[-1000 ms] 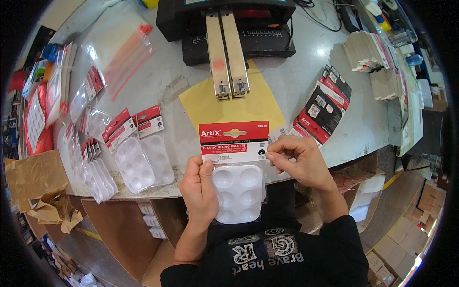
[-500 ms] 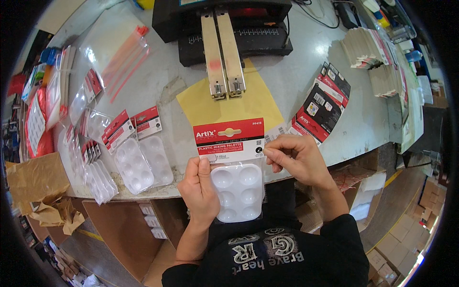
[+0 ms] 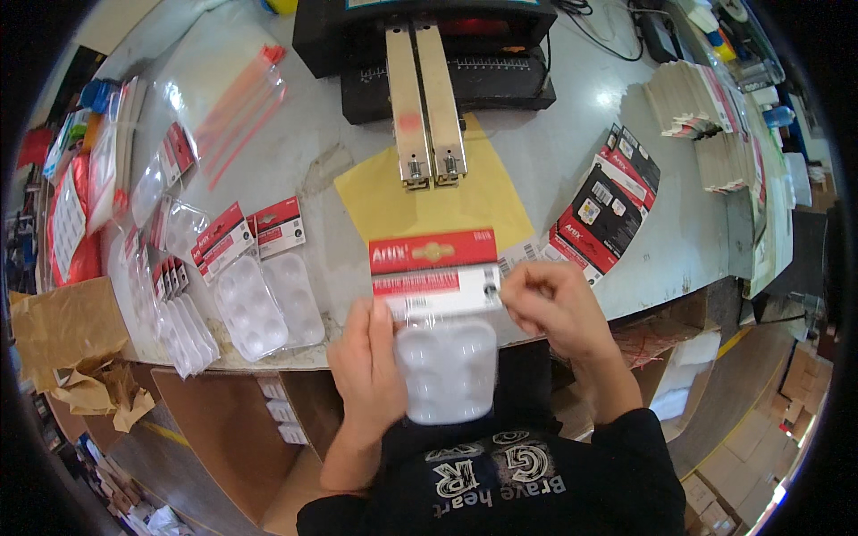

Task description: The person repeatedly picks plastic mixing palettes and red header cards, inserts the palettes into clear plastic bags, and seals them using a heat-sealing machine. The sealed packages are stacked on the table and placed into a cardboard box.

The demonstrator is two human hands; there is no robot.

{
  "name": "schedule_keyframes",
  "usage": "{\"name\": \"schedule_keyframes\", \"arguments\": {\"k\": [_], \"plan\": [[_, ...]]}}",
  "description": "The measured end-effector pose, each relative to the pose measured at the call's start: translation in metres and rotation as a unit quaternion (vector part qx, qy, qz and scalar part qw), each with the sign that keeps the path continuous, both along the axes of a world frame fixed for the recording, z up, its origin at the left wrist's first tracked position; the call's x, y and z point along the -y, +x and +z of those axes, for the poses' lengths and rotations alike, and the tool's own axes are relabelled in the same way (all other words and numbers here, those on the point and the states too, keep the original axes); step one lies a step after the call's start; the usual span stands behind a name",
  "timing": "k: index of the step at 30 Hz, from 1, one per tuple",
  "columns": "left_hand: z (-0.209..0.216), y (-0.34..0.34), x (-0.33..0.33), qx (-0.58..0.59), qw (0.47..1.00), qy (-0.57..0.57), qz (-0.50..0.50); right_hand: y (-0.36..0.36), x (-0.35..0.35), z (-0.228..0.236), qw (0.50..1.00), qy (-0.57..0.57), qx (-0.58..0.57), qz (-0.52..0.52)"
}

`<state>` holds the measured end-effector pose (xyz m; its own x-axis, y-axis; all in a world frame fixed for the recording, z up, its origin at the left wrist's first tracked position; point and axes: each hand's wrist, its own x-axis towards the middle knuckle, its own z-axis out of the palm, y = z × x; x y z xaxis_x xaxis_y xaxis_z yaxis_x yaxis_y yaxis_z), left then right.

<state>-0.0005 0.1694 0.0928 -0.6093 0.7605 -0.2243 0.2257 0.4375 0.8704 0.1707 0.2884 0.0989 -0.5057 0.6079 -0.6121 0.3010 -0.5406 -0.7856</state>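
Note:
In front of my body hangs a packaged paint palette [image 3: 445,373], white plastic with several round wells in a clear bag. A red and white header card [image 3: 433,277] with a hanging slot tops it. My left hand [image 3: 366,371] grips the pack at its left side, where card and bag meet. Bent fingers of my right hand [image 3: 559,308] pinch at the card's right edge, slightly blurred. Beyond the card, a yellow sheet [image 3: 420,201] lies beneath two metal arms [image 3: 427,107] of a black machine [image 3: 322,40].
Packaged palettes [image 3: 250,308] lie on the grey table's left side, near clear bags [image 3: 223,89]. Black and red cards [image 3: 603,210] are spread at right, with stacked cards [image 3: 684,103] beyond. Brown paper [image 3: 67,326] hangs at the left edge; a cardboard box [image 3: 223,429] stands below.
The pack has come slightly nearer my body and now looks blurred. Both hands stay at its two sides. The whole view has shifted a little.

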Motion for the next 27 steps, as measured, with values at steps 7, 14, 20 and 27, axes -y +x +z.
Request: {"name": "schedule_keyframes", "arguments": {"k": [7, 14, 20, 27], "plan": [[-0.047, -0.024, -0.045, 0.006, 1.000, 0.014, -0.009, -0.027, -0.029, -0.051, 0.990, -0.018, -0.090, -0.108], [-0.050, -0.022, -0.040, -0.003, 1.000, 0.018, 0.001, -0.020, -0.030, -0.053, 0.991, 0.000, -0.109, -0.078], [-0.050, -0.025, -0.045, -0.021, 1.000, 0.016, 0.001, -0.020, -0.035, -0.052, 0.996, 0.012, -0.073, -0.056], [-0.050, -0.022, -0.042, -0.014, 0.999, 0.031, -0.004, -0.021, -0.029, -0.053, 0.993, 0.034, -0.068, -0.086]]}}
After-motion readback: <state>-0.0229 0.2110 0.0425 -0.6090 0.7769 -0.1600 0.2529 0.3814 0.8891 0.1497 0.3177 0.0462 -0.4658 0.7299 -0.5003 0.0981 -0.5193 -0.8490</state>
